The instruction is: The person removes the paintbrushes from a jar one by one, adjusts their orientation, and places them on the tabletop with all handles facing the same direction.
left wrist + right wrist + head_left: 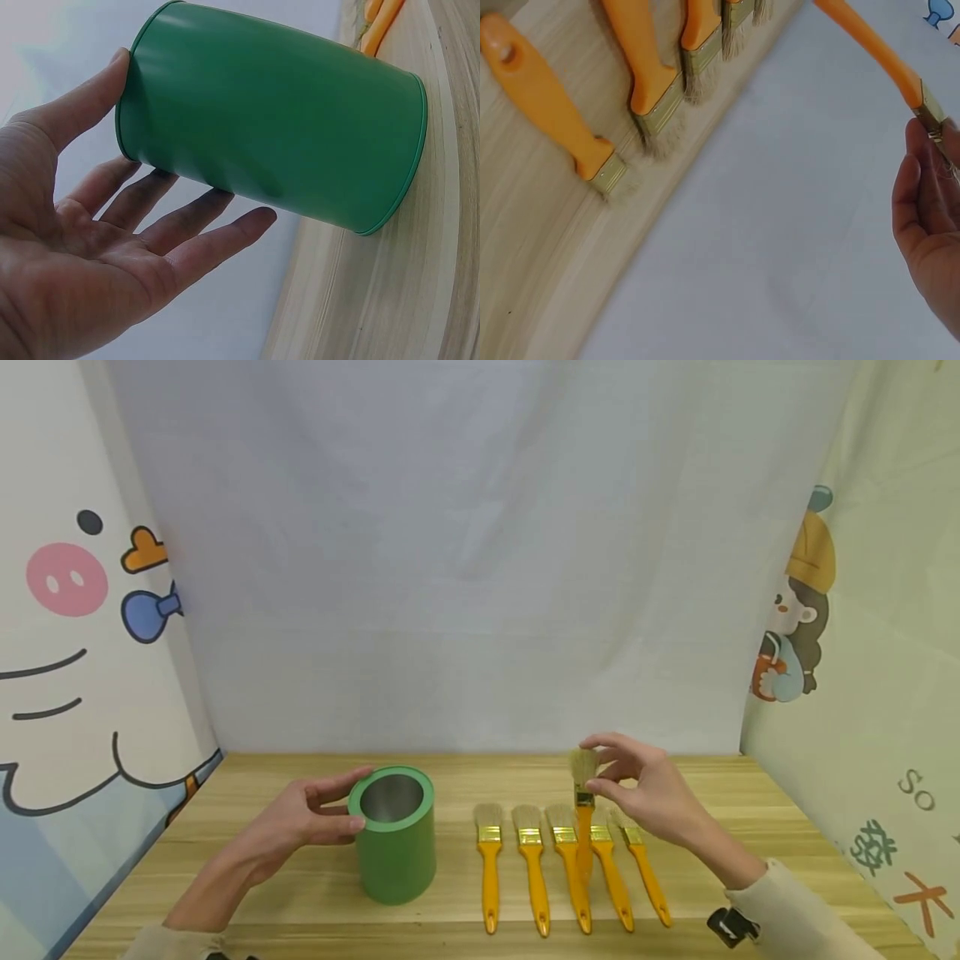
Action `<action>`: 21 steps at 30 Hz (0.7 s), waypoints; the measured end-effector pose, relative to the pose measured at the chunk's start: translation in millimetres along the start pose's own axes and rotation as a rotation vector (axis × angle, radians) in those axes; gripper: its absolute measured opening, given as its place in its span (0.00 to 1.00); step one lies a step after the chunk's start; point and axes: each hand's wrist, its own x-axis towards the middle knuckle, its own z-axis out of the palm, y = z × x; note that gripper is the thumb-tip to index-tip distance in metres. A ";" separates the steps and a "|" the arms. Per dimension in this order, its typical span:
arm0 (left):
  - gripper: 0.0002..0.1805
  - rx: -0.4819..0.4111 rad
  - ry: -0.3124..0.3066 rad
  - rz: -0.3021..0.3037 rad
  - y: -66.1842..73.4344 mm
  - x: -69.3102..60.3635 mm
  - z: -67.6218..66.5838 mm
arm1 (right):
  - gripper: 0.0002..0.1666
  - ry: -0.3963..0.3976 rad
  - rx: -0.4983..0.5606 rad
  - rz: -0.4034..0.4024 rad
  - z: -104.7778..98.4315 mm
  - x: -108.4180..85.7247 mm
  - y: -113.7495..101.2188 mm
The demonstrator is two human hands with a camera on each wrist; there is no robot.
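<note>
A green can (397, 852), its grey inside hollow, stands upright on the wooden table. At its left side my left hand (322, 810) holds it, thumb and fingertips on the rim and wall, as the left wrist view also shows with the hand (112, 247) against the can (277, 112). My right hand (637, 785) pinches a paintbrush (584, 835) near its bristles, handle hanging down, above the row of brushes. In the right wrist view the fingers (922, 195) grip that brush's metal band, and its orange handle (877, 56) points up and left.
Several orange-handled paintbrushes (490, 872) lie in a row on the table (300, 910), bristles toward the back. A pale cloth (480, 568) hangs behind, and printed cloths (75, 677) flank both sides.
</note>
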 end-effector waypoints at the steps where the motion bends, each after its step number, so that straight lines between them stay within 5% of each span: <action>1: 0.44 0.000 -0.002 0.001 -0.1 0.0 0.0 | 0.26 -0.001 -0.002 0.008 -3.0 -2.2 1.2; 10: 0.44 0.001 -0.002 0.002 -0.5 0.3 -0.4 | 0.25 -0.042 -0.005 0.082 -30.9 -19.3 18.4; 21: 0.44 0.003 -0.004 0.003 -0.4 0.4 -0.8 | 0.25 -0.242 0.131 0.148 -69.1 -37.6 62.1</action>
